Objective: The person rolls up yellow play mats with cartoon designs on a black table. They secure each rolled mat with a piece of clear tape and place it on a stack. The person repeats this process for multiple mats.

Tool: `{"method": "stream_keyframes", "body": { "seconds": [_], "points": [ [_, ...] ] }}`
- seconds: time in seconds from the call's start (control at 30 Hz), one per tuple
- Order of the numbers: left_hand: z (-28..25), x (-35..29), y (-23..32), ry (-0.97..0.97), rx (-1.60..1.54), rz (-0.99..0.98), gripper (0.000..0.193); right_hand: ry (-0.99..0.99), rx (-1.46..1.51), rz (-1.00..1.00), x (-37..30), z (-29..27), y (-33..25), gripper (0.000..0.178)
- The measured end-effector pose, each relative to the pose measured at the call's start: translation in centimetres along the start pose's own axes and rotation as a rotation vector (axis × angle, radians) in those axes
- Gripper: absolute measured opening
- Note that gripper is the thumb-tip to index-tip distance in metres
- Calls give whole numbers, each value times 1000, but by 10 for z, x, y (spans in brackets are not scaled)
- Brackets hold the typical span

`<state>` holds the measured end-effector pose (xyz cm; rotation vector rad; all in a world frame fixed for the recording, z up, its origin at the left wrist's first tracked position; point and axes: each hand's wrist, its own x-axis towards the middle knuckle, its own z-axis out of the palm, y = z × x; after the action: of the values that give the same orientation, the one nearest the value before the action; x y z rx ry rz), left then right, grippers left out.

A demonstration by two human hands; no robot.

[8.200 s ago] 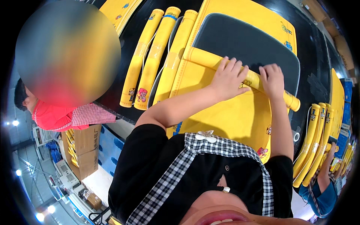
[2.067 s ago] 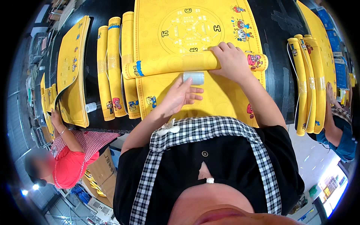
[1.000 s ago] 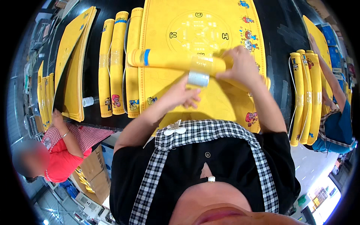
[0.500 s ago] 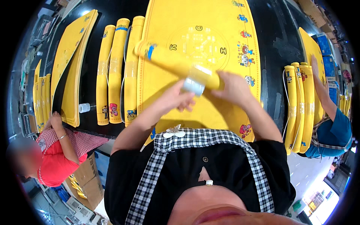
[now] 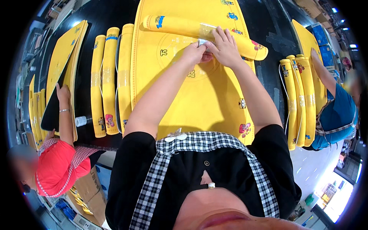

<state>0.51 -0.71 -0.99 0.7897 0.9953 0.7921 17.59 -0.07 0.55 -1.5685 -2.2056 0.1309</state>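
Fingers of the person's left hand (image 5: 194, 53) are curled closed around a short, shiny, see-through roll of tape (image 5: 202, 41). Right hand (image 5: 227, 49): fingers extended, not clenched, laid over a yellow, tube-shaped rolled mat (image 5: 178, 25) with coloured cartoon prints; its thumb is close by the tape roll. Contact under the right palm is hidden. A glossy clear strip (image 5: 207, 29) shows on the tube, near the right fingertips.

The rolled mat lies crosswise, slightly slanted, on a flat yellow mat (image 5: 165, 111) of sheet material, its right end reaching past that mat's edge.

Handling, as judged: light for its length, soft and bendable, springy enough to unroll if let go, smooth but not very slippery, hardly fragile. Best hold: both palms around the middle, near the strip; pinching an end might let the layers slide out.

Further out, on the black tabletop (image 5: 274, 82): three yellow taped rolls (image 5: 109, 82) with pale cord to the left, a small whitish roll (image 5: 81, 121) beyond them, more yellow rolls (image 5: 303, 101) to the right. Far left, a red-sleeved co-worker's hand (image 5: 63, 92) is at a dark-backed yellow sheet (image 5: 63, 59).
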Motion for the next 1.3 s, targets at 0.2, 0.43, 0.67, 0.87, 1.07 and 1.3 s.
{"method": "stream_keyframes", "body": {
  "seconds": [0.2,0.43,0.67,0.87,1.07,1.3],
  "points": [
    [7,35,-19,205,-38,343,25,-244,-65,277,68,0,20,102],
    [16,29,-2,130,-73,268,21,-397,-262,279,102,-11,17,98],
    [28,-99,-1,-227,948,573,33,-404,-238,166,87,-24,16,88],
    [-25,-116,-33,170,793,646,88,-519,597,386,21,-76,-12,79],
    [46,-160,26,0,-161,464,79,-1007,1891,697,-79,-98,-76,68],
    [-133,-143,95,551,-581,700,32,-1272,2076,654,-149,-77,-119,79]
  ]
}}
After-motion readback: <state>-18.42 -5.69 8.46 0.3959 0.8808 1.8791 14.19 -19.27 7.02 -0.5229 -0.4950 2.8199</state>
